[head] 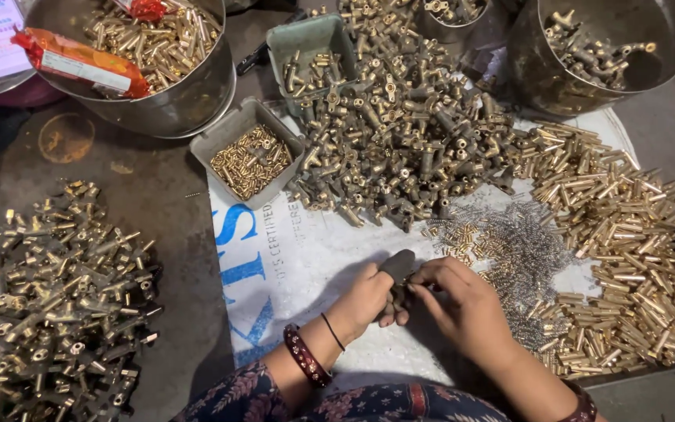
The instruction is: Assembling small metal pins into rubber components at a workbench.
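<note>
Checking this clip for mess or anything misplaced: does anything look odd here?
One thing: an orange snack packet lies on the brass parts in the big steel bowl at top left, out of place among metal. The heaps are loose but separate. The left hand and right hand meet on a dark valve piece.

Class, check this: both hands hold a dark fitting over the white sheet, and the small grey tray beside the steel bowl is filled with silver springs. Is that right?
Not quite. The head view shows the tray holds small brass pieces; the springs lie on the sheet. The rest holds: both hands, left and right, hold the fitting.
</note>
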